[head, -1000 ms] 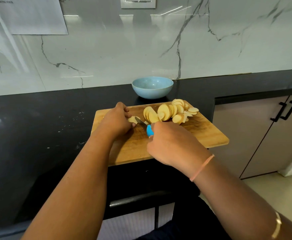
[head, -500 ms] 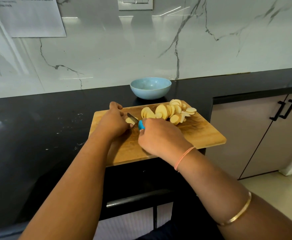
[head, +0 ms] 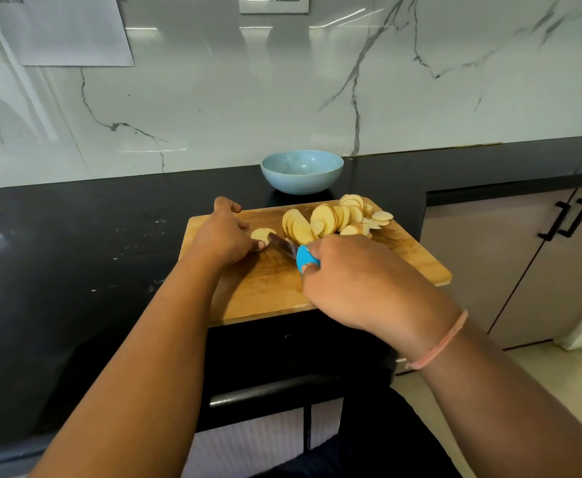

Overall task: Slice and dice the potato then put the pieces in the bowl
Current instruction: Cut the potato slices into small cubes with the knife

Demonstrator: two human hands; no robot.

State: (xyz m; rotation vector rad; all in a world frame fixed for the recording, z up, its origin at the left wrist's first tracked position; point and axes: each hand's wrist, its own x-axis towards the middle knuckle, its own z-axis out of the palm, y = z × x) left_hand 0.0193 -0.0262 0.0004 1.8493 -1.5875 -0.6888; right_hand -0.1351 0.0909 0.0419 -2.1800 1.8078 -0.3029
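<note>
On the cutting board (head: pixel 269 291), the left hand (head: pixel 225 236) curls its fingers over the potato end (head: pixel 261 233) while the right hand (head: pixel 362 281) grips the knife (head: pixel 294 251) beside the slices (head: pixel 334 219), with the bowl (head: pixel 301 171) behind.

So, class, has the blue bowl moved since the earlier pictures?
No. The bowl sits just beyond the cutting board's far edge, exactly as before.

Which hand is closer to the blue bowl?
Left. The left hand sits just short of the bowl, to its left; the right hand grips the knife farther back.
</note>
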